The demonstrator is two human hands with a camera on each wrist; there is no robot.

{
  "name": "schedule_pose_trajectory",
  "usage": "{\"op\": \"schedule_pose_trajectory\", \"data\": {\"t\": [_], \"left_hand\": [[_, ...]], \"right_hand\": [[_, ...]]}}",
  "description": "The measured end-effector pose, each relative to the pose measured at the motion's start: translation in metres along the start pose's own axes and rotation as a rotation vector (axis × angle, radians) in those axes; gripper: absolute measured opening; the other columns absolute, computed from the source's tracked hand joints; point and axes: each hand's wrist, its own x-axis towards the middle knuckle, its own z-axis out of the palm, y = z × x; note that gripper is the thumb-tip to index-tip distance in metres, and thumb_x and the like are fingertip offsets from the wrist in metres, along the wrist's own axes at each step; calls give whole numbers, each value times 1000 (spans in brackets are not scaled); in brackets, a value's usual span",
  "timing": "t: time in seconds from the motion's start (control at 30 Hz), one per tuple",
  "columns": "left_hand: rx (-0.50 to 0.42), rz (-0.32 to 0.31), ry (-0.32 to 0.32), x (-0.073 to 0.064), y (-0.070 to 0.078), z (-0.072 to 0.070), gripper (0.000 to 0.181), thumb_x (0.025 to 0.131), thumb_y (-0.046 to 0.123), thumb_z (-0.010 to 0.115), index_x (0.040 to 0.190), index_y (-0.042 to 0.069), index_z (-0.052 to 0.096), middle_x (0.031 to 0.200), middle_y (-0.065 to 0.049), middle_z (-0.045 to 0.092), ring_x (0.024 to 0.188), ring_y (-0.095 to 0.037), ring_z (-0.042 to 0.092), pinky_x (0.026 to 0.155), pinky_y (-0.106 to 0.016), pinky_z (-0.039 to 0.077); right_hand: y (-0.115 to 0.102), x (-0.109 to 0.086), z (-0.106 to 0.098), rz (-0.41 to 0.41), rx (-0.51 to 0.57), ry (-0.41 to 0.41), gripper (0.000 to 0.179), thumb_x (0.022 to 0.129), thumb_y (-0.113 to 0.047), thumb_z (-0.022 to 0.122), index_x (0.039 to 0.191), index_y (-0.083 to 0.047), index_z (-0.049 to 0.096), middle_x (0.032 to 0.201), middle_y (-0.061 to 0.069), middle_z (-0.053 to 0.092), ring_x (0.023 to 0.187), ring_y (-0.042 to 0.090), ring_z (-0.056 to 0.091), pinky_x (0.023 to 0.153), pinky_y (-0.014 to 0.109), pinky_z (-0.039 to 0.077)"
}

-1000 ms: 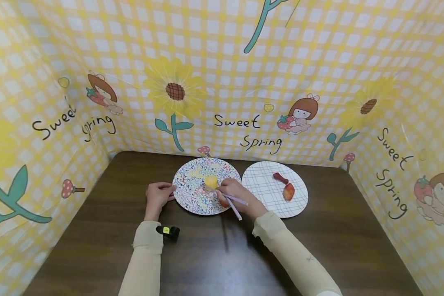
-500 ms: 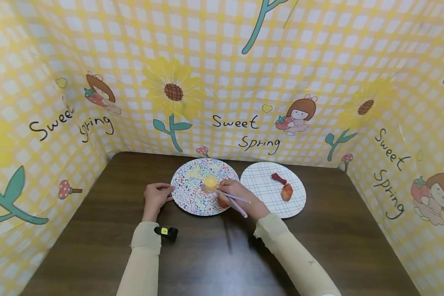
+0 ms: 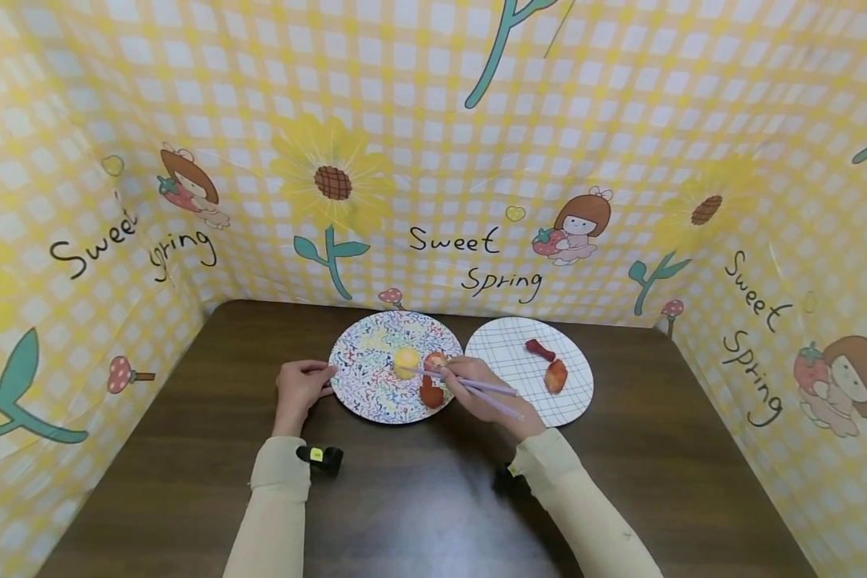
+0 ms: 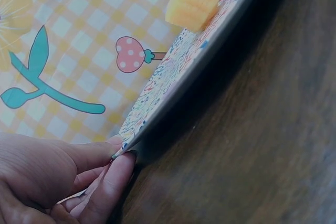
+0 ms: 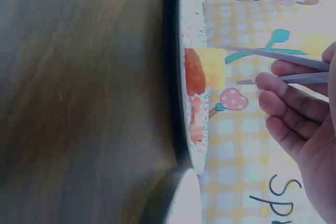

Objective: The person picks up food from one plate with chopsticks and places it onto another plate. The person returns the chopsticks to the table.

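My left hand (image 3: 299,389) pinches the left rim of a speckled round plate (image 3: 354,385) between thumb and fingers, as the left wrist view also shows. My right hand (image 3: 480,393) holds a pair of pale purple chopsticks (image 5: 283,56) over the plate's right side. Their tips are spread apart around a ridged yellow food piece (image 3: 406,361), which looks like a chunk of corn; one tip overlaps it in the head view. Beside it on the plate lie a brown drumstick-shaped piece (image 3: 431,394) and a red-and-white piece (image 3: 435,360), partly behind the chopsticks.
A white plate with blue grid lines (image 3: 494,349) stands close to the right of the speckled one. It bears a dark red bone-shaped piece (image 3: 540,350) and an orange-brown piece (image 3: 555,376). A yellow checked cloth (image 3: 433,160) encloses the dark wooden table (image 3: 405,498).
My right hand has drawn back to the right, uncovering the drumstick-shaped and red-and-white pieces. The chopsticks now lie flatter. My left hand keeps its pinch on the rim.
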Motion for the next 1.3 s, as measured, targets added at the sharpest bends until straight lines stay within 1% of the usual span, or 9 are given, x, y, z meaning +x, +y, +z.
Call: {"op": "schedule_pose_trajectory", "data": {"t": [0.1, 0.2, 0.33, 0.47, 0.7, 0.9, 1.0, 1.13, 1.3], "left_hand": [[-2, -1, -7, -2, 1, 0, 35, 94, 11, 74, 119, -11, 67, 103, -22, 72, 68, -6, 68, 63, -23, 63], [3, 2, -16, -2, 1, -1, 35, 95, 11, 73, 121, -11, 67, 107, -24, 72, 69, -5, 68, 64, -23, 63], [9, 4, -18, -2, 1, -2, 34, 95, 11, 72, 121, -11, 67, 110, -26, 71, 70, -5, 69, 65, -22, 63], [17, -6, -7, -1, 1, -3, 34, 96, 11, 72, 122, -10, 67, 110, -25, 71, 70, -5, 69, 64, -22, 62], [29, -25, -18, 0, 0, 0, 35, 96, 13, 72, 123, -9, 66, 111, -23, 71, 72, -5, 69, 66, -22, 63], [42, -15, -2, -1, 1, -1, 34, 96, 13, 72, 122, -9, 67, 110, -23, 71, 72, -4, 68, 65, -21, 62], [36, -16, -4, -2, 2, -1, 35, 96, 12, 71, 123, -9, 67, 112, -24, 71, 73, -5, 68, 65, -22, 62], [22, -15, -16, -2, 1, 0, 36, 96, 11, 72, 123, -10, 66, 112, -25, 71, 73, -5, 69, 66, -23, 63], [25, -12, -17, -2, 2, 0, 36, 96, 12, 72, 123, -10, 66, 110, -24, 71, 73, -5, 69, 65, -23, 63]], "right_hand": [[2, -8, -5, -4, 46, 47, 30, 105, -7, 50, 82, -4, 69, 72, 4, 60, 68, 11, 50, 61, 22, 46], [3, -17, -10, -48, 79, 117, 29, 104, -4, 51, 81, -3, 69, 71, 8, 60, 67, 10, 50, 58, 23, 47], [5, -28, -20, -31, 54, 162, 24, 103, -5, 54, 85, -5, 69, 75, 6, 64, 71, 12, 55, 63, 27, 51], [14, -39, -29, 16, 24, 199, 22, 103, -6, 54, 88, -3, 70, 79, 7, 67, 72, 13, 57, 63, 27, 52], [30, -65, -48, 127, -21, 273, 24, 100, -4, 54, 84, -1, 71, 77, 7, 69, 71, 11, 58, 61, 25, 51], [39, -88, -57, 136, -86, 296, 23, 100, -2, 56, 82, -1, 71, 76, 12, 70, 69, 13, 59, 60, 27, 52], [47, -100, -59, 143, -113, 344, 21, 99, -1, 59, 80, -2, 70, 69, 10, 65, 64, 10, 53, 56, 23, 47], [57, -116, -62, 154, -122, 420, 22, 98, 0, 60, 79, -3, 69, 65, 12, 62, 61, 8, 50, 52, 20, 44], [66, -135, -69, 233, -168, 485, 25, 100, -5, 59, 79, -4, 71, 70, 13, 67, 63, 10, 55, 55, 17, 45]]}}
